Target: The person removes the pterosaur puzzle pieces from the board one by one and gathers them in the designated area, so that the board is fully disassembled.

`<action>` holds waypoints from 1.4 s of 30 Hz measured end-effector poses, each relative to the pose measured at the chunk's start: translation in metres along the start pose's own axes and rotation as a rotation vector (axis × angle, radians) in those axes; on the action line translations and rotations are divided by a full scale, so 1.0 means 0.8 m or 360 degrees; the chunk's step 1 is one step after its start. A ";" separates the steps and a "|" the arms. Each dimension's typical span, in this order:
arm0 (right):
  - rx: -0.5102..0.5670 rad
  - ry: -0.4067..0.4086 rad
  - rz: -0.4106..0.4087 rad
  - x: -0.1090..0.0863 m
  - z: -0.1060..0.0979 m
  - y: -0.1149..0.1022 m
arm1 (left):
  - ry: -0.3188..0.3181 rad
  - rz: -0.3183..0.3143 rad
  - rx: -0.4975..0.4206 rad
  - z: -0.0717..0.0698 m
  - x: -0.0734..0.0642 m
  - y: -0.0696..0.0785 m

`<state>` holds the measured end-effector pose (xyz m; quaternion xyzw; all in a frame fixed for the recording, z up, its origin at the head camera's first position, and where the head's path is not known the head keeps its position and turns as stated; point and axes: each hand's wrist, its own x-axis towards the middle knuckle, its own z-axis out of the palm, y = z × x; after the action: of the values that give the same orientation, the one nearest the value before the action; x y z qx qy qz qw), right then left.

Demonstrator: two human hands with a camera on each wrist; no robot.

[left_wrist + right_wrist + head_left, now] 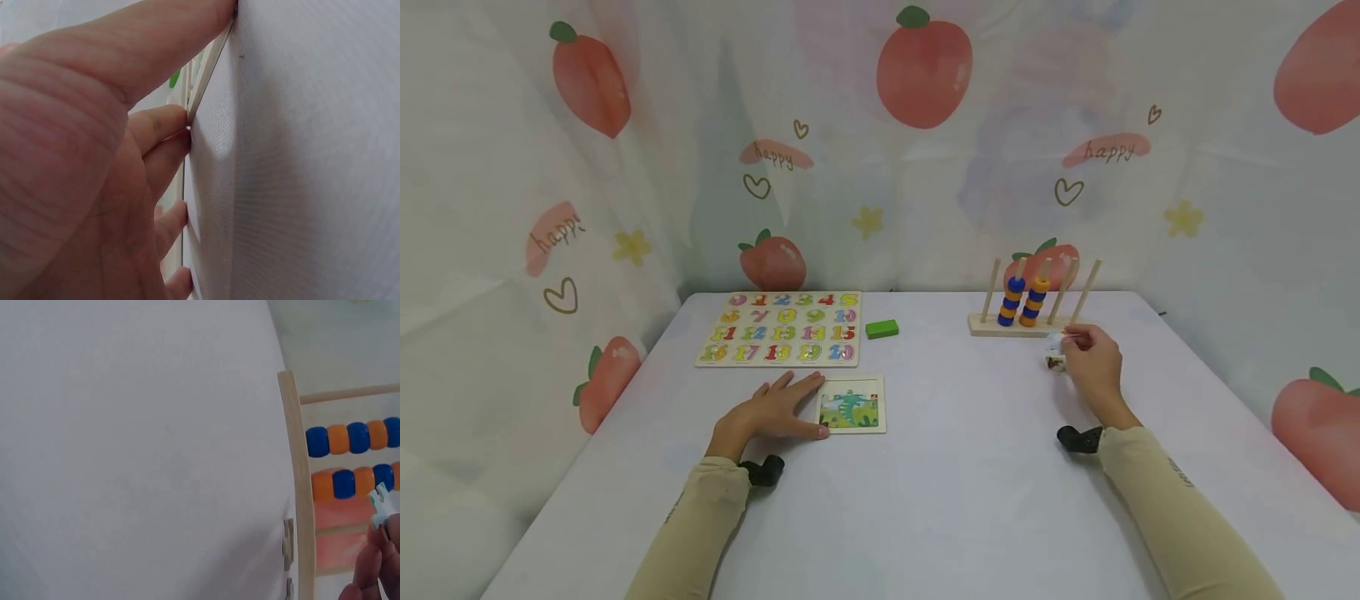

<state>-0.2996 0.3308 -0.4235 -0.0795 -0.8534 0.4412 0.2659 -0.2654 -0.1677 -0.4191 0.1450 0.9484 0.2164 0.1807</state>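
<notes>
Near the bead rack [1009, 327], right fingers [1083, 335] pinch a piece [382, 505] at their tips; spread left fingers [802, 388] touch a dinosaur puzzle [852, 407].

A play corner; fruit-print cloth [880, 192] backs a white table [955, 492] bearing a number board [779, 330].

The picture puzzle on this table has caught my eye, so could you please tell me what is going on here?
A person's left hand rests at the left edge of the picture puzzle, whose top strip looks unfilled. Their right hand pinches a puzzle piece near the bead rack, and more pieces lie close by on the table.
</notes>
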 end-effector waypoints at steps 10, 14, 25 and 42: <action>-0.0047 -0.0008 0.0238 0.017 -0.029 0.017 | -0.0017 -0.0019 -0.0017 0.000 -0.001 0.000; -0.0077 -0.0003 0.0315 0.024 -0.037 0.024 | -0.0020 -0.0014 -0.0004 0.000 0.000 -0.001; -0.0131 -0.0129 0.0640 0.038 -0.061 0.046 | -0.0021 -0.0012 -0.0014 -0.001 0.003 -0.002; -0.0158 -0.0134 0.0847 0.050 -0.069 0.073 | -0.0020 -0.0021 -0.0026 -0.002 0.002 -0.001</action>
<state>-0.3102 0.4201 -0.4286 -0.2954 -0.8334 0.4561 0.1008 -0.2675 -0.1688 -0.4183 0.1385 0.9464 0.2220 0.1893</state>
